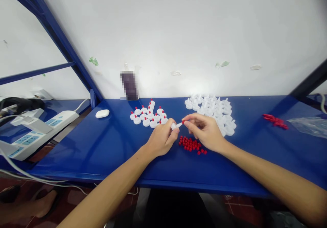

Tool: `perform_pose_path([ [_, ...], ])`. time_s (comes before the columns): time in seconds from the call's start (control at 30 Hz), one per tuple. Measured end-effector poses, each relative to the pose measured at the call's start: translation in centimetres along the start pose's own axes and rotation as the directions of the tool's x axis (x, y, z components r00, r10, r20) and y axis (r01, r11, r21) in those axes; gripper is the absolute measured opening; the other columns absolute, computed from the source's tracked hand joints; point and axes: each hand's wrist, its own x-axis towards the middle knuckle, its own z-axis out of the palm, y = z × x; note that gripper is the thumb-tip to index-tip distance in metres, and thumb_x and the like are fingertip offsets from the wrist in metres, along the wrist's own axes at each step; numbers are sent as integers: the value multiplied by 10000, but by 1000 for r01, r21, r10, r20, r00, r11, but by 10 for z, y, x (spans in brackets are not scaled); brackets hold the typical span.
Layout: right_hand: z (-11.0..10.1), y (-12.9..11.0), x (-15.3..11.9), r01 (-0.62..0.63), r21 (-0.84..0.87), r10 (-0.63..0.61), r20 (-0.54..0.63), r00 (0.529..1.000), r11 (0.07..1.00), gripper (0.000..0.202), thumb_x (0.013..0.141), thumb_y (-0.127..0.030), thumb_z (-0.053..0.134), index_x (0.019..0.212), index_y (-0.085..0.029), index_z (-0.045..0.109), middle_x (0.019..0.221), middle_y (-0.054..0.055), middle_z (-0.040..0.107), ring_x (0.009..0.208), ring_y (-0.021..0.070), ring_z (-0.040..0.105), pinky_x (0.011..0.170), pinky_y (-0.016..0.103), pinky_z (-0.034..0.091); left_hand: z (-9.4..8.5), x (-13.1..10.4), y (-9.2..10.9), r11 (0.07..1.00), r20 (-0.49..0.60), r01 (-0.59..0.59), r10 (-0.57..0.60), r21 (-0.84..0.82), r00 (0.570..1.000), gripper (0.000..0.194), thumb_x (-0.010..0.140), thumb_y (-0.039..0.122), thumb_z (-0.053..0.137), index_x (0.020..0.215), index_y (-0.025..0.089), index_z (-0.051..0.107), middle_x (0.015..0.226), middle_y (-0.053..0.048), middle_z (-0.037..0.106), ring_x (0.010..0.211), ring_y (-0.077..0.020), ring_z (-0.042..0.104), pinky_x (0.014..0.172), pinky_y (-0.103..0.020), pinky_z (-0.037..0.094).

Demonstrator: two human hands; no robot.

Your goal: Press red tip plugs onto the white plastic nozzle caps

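Note:
My left hand [162, 137] is closed around a white nozzle cap [174, 126], its narrow tip pointing right. Between the thumb and forefinger of my right hand [203, 129] is a small red tip cap [183, 122], held at the end of that nozzle; whether it is seated cannot be seen. Below my hands lies a pile of loose red tip caps [189, 144]. White nozzle caps with red tips [146, 122] stand in a group beyond my left hand. Behind my right hand is a heap of plain white nozzle caps [217, 109], partly covered by it.
A pixelated phone-like object [129, 85] leans on the wall. A white earbud case [102, 113] lies on the blue table [76, 149]. Red pieces [275, 121] and a clear plastic bag [309, 126] lie at right. A power strip [38, 134] with cables is at left, near another person's foot [46, 204].

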Motion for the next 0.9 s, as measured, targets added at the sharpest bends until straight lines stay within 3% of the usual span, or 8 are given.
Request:
perform_pose_path([
  [0.2, -1, 5, -1, 97, -99, -92, 53, 994, 990, 135, 950, -307, 572, 991, -192, 630, 607, -56, 530, 529, 100, 536, 545, 245, 449, 0, 0, -3, 999, -38, -25, 24, -21, 999, 333, 1017, 450, 326, 850, 193, 456, 588, 54, 437, 525, -116, 413, 574, -267, 275],
  [0.33, -3, 5, -3, 217, -206, -182, 178, 967, 954, 104, 962, -258, 543, 1037, -202, 588, 642, -51, 545, 544, 98, 517, 567, 242, 444, 0, 0, -2, 996, -98, -65, 59, -68, 993, 399, 1025, 427, 293, 748, 185, 448, 609, 30, 447, 561, -114, 426, 595, -270, 302],
  [0.53, -5, 0, -3, 443, -400, -348, 290, 892, 802, 104, 993, -220, 474, 986, -199, 576, 692, -19, 608, 568, 110, 483, 578, 252, 393, 2, 2, 2, 991, -188, -125, 116, -38, 975, 438, 1024, 409, 270, 687, 185, 436, 619, 7, 457, 582, -125, 423, 606, -286, 323],
  [0.63, -5, 0, -1, 470, -445, -369, 299, 880, 762, 110, 990, -224, 487, 970, -189, 589, 703, -8, 629, 597, 121, 498, 617, 263, 402, 3, 2, 1, 994, -212, -106, 103, -1, 972, 463, 1017, 446, 275, 650, 191, 396, 585, 15, 419, 557, -123, 404, 584, -289, 304],
  [0.77, -8, 3, 1, 482, -471, -376, 305, 875, 739, 177, 1015, -259, 464, 989, -181, 620, 804, 36, 674, 687, 147, 554, 677, 286, 431, 4, 3, 0, 999, -199, -38, 39, 9, 979, 507, 1020, 477, 224, 630, 195, 385, 555, 20, 396, 526, -119, 381, 564, -290, 289],
  [0.9, -15, 5, 4, 569, -550, -445, 356, 822, 611, 235, 1025, -264, 444, 1031, -170, 659, 862, 76, 674, 760, 183, 560, 710, 325, 433, 1, 3, 5, 999, -145, -14, 8, -38, 989, 514, 1015, 500, 243, 620, 193, 360, 558, 27, 376, 524, -111, 354, 562, -284, 280],
])
